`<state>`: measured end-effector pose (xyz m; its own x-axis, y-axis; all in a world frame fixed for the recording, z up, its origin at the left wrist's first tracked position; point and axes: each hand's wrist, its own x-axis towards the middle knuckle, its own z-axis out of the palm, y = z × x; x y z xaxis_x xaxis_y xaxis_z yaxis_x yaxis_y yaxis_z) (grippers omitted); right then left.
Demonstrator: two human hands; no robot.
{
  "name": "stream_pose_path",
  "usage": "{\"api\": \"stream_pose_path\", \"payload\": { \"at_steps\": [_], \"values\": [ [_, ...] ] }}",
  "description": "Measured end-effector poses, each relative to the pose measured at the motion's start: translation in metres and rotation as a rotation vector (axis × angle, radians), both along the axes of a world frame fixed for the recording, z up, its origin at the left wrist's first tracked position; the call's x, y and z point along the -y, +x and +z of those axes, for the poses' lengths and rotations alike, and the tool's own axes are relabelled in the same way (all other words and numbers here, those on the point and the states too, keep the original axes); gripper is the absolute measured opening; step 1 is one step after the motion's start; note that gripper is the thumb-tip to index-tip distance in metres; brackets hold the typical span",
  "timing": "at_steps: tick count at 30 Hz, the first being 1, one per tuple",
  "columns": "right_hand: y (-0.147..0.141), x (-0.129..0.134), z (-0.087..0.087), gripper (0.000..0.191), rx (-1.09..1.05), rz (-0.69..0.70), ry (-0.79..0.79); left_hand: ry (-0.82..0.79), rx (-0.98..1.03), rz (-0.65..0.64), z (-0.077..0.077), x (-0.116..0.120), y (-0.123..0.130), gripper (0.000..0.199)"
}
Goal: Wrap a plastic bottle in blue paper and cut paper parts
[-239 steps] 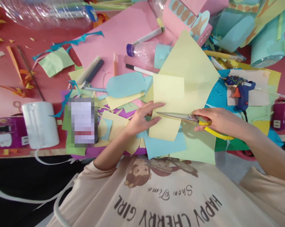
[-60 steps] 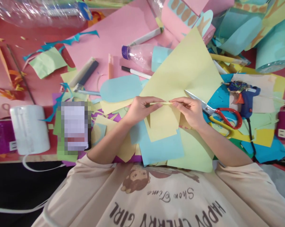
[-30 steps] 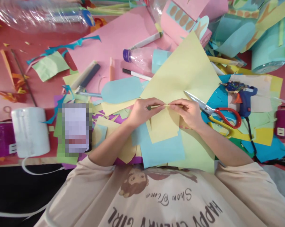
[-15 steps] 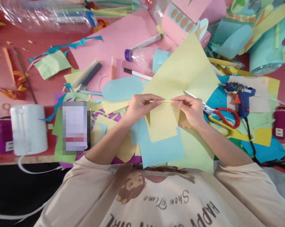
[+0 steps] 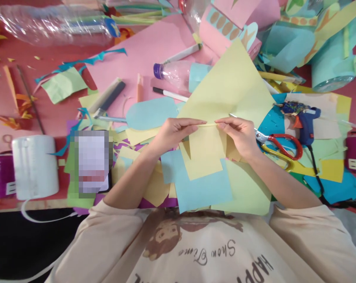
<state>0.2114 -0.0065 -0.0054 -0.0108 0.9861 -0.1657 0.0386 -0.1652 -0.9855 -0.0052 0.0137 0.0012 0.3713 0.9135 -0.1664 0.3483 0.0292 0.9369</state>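
Observation:
Between my hands is a pale yellow paper (image 5: 205, 151), its far edge folded or rolled into a narrow strip. My left hand (image 5: 183, 131) pinches the left end of that edge between thumb and fingers. The right end is pinched by my right hand (image 5: 235, 131). Beneath the paper's near part lies a light blue sheet (image 5: 203, 190). A large pale green sheet (image 5: 231, 82) spreads beyond and under my hands. Scissors (image 5: 284, 147) with red and yellow handles lie right of my right hand, their blades partly hidden by it.
A clear bottle (image 5: 176, 74) with a purple cap and a marker (image 5: 170, 94) lie beyond my hands. At the right is a blue glue gun (image 5: 306, 122) with a black cord. A phone (image 5: 93, 159) and a white device (image 5: 35, 167) are at the left.
My hands keep their pinch on the yellow paper's far edge, almost unmoved. The view has shifted slightly.

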Motion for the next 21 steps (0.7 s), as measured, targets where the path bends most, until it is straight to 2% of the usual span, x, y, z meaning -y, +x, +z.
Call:
{"api": "stream_pose_path", "payload": {
  "at_steps": [5, 12, 21],
  "values": [
    [0.000, 0.000, 0.002, 0.007, 0.000, 0.022, -0.027, -0.045, 0.050, -0.023, 0.006, -0.002, -0.002, 0.028],
    [0.003, 0.002, -0.002, 0.010, -0.007, 0.096, -0.035, -0.116, 0.119, -0.060, 0.005, -0.005, -0.010, 0.034],
    [0.004, 0.001, -0.002, 0.014, -0.012, 0.112, -0.035, -0.081, 0.074, -0.048, 0.008, -0.004, -0.010, 0.031]
  ]
}}
